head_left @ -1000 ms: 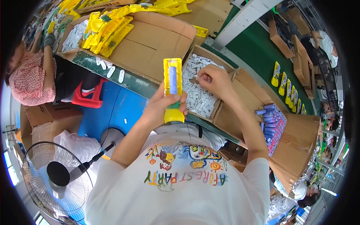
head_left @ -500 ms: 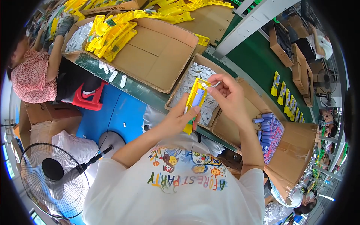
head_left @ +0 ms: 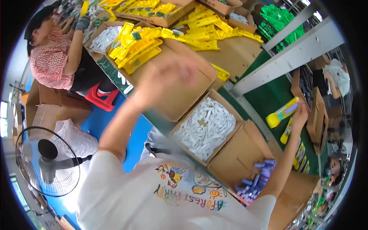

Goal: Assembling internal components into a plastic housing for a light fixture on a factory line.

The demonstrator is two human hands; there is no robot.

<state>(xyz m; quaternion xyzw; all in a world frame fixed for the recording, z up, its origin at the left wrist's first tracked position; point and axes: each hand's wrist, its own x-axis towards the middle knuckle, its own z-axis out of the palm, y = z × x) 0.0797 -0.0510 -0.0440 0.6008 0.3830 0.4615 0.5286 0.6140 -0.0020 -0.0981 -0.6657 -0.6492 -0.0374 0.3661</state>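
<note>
My right hand (head_left: 301, 115) is stretched out to the right, its fingers closed on the end of a yellow plastic housing (head_left: 281, 115) with a purple-blue cylindrical cell inside. Beyond it, several similar yellow housings (head_left: 301, 157) lie in a row on the green surface. My left hand (head_left: 165, 78) is over a cardboard tray (head_left: 174, 100), smeared by motion, so its fingers cannot be made out. Stacked yellow housings (head_left: 134, 48), some with small green circuit boards, lie at the tray's far left, closest to that hand.
A box of small white parts (head_left: 207, 128) stands before me, and purple cells (head_left: 258, 178) fill a box at right. A white metal post (head_left: 287, 55) slants across the far side. A co-worker (head_left: 53, 61) sits at left, above a standing fan (head_left: 48, 161).
Both hands have parted from in front of me. My right hand has carried the yellow housing to the right; my left has let go and swung toward the yellow stack. The view has shifted.
</note>
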